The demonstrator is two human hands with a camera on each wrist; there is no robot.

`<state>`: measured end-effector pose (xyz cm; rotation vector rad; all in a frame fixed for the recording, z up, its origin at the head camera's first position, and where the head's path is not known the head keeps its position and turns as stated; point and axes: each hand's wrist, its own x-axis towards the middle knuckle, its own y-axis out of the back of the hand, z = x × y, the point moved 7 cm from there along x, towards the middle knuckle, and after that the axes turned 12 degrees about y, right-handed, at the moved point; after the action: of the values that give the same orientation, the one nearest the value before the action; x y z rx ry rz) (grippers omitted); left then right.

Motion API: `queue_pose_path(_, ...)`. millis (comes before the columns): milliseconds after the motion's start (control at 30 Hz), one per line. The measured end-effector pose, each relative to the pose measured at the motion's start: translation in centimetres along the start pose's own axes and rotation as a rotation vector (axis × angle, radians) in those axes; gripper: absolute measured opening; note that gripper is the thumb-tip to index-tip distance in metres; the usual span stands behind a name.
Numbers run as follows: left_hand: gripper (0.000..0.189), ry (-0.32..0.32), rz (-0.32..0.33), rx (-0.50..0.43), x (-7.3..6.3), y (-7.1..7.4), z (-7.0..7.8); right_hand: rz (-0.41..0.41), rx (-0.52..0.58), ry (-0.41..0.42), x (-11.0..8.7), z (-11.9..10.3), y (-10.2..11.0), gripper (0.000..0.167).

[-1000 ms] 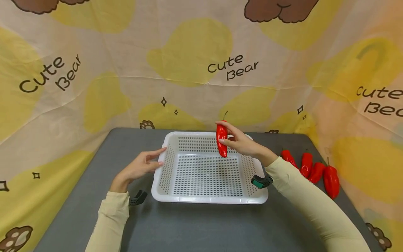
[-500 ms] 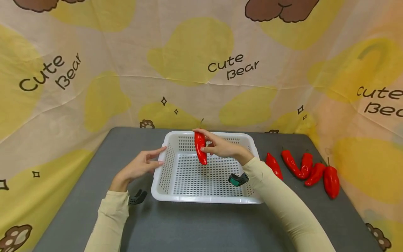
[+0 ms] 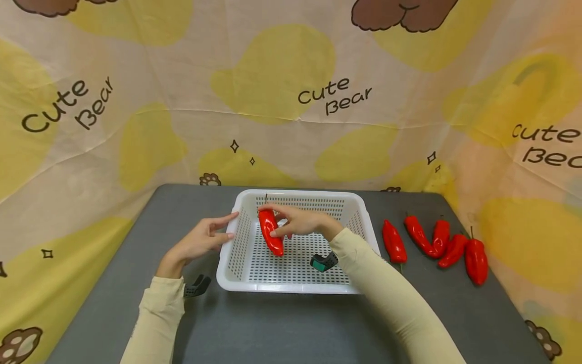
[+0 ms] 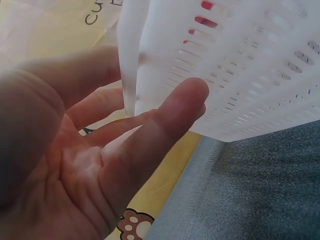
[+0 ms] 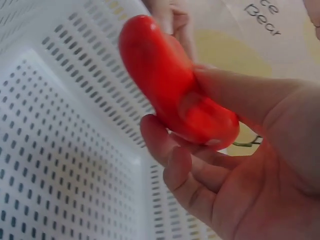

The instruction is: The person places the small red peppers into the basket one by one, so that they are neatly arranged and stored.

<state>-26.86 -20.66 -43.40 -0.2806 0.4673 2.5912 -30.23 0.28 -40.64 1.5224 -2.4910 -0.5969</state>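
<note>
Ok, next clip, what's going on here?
A person is holding a red pepper in their right hand, over the white perforated basket, towards its left side. The fingers of the left hand are at the basket's left side. The pepper has not been let go. Five more red peppers lie on the grey table to the right of the basket.

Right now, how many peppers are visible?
6: one pepper in the right hand; five peppers on the table, right of the basket. The right arm may hide more.
</note>
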Motion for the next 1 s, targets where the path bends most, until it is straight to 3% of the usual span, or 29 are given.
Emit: queue_pose_path(1000, 0.068, -0.009, 0.001, 0.011, 0.0, 0.3, -0.2, -0.032, 0.108, -0.143, 1.6, 3.8, -2.8, 0.075)
